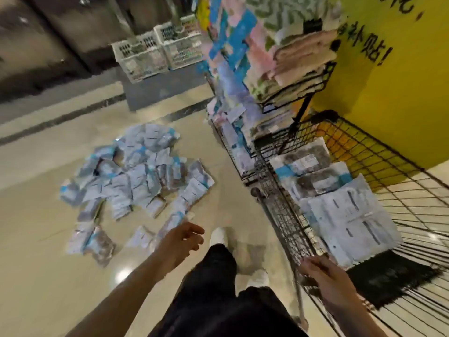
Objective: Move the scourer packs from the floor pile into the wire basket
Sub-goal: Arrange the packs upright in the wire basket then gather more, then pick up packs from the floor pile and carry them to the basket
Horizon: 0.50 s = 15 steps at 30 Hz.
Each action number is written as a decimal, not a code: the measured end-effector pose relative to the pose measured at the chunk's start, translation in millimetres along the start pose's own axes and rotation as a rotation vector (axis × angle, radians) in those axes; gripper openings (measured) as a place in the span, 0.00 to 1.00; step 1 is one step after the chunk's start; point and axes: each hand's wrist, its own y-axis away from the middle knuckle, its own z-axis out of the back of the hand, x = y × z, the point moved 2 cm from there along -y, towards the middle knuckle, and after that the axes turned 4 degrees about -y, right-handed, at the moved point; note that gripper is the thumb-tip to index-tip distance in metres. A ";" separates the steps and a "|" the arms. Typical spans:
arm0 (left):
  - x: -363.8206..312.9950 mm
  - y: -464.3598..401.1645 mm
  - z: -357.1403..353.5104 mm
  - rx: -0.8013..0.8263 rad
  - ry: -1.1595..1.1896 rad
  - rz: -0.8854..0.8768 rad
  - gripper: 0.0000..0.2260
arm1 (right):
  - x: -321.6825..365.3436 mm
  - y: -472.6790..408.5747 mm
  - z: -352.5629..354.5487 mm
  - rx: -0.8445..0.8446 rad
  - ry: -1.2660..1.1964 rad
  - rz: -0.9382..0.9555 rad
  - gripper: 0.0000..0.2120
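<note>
Scourer packs lie heaped on the pale floor, a few stragglers loose at the near edge of the pile, while several more already rest flat inside the wire basket to the right. The left hand hangs above the nearest stray packs, fingers loosely curled and holding nothing. The right hand sits at the basket's near rim; its grip looks wrapped over the wire, though blur leaves that unsure. By the look of it, a delivery is done and the reach back to the pile is in hand. The next move calls for bending down and closing the left fingers on one or more packs. Motion smear hides the print on the packs, and both forearms are cut off at the lower edge.
</note>
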 end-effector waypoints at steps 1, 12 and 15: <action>17.5 11.2 7.1 -0.023 0.055 0.025 0.11 | 3.1 0.4 -9.0 0.028 0.039 0.005 0.04; 225.6 115.9 104.8 -0.284 0.190 0.284 0.06 | 38.1 39.3 -196.3 0.295 0.318 0.168 0.05; 280.7 150.5 138.1 -0.350 0.271 0.332 0.07 | 42.3 65.3 -278.8 0.405 0.397 0.191 0.06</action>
